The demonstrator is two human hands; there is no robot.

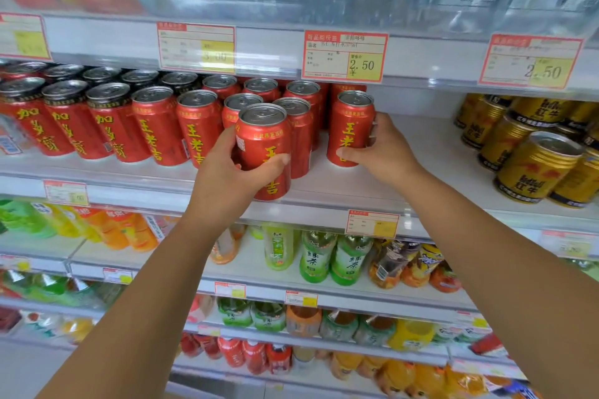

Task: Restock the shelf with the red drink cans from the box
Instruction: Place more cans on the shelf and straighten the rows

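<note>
Head view, both arms reach up to the middle shelf [405, 152]. My left hand [227, 172] wraps a red can [264, 146] at the shelf's front lip; thumb across the lower label, fingers behind it. Grip closed around the can. Long axis near vertical, silver pull-tab top up and leaning slightly toward the camera, yellow characters running down the front. Cannot tell whether its base touches the shelf.

My right hand [379, 149] holds a second red can [351, 129] standing on the shelf to the right, at the right end of the red block. Thumb on the lower front, fingers curled round the right side; grip pinches the can. It stands upright, top up, label facing out.

Rows of red cans [155, 126] fill the shelf to the left and behind, all upright. Gold cans [531, 165] stand well apart on the right, bare shelf between
</note>
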